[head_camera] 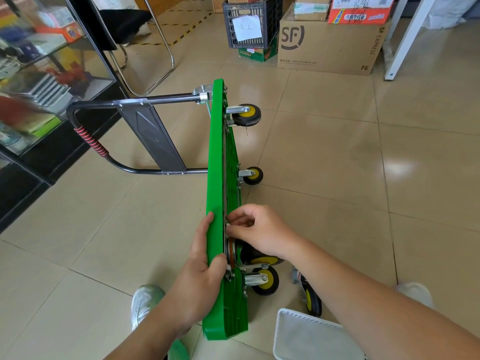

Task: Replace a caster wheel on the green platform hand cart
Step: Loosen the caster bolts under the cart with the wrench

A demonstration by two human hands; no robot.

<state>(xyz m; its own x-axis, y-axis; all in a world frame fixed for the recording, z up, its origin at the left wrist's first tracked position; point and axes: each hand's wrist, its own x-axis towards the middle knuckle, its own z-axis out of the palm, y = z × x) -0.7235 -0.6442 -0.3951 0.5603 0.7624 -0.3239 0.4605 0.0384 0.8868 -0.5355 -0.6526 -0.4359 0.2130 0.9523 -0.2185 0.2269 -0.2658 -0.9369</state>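
The green platform cart [217, 157] stands on its side edge on the floor, underside facing right, black handle [109, 149] folded out to the left. My left hand [201, 266] grips the platform's upper edge, thumb over the rim. My right hand [255, 231] pinches a small fastener at the mounting plate of a caster wheel [261, 258] with a yellow hub, partly hidden under my wrist. Another caster [263, 280] sits just below it. Two more casters [246, 115] [253, 175] are fixed farther along. A loose wheel [311, 300] lies on the floor under my right forearm.
A white perforated tray [306, 336] lies at the bottom right. A glass display cabinet [39, 87] stands on the left, with a chair frame [158, 48] behind. Cardboard boxes [330, 45] and a dark crate [249, 22] are stacked at the back. My shoes [144, 305] flank the cart.
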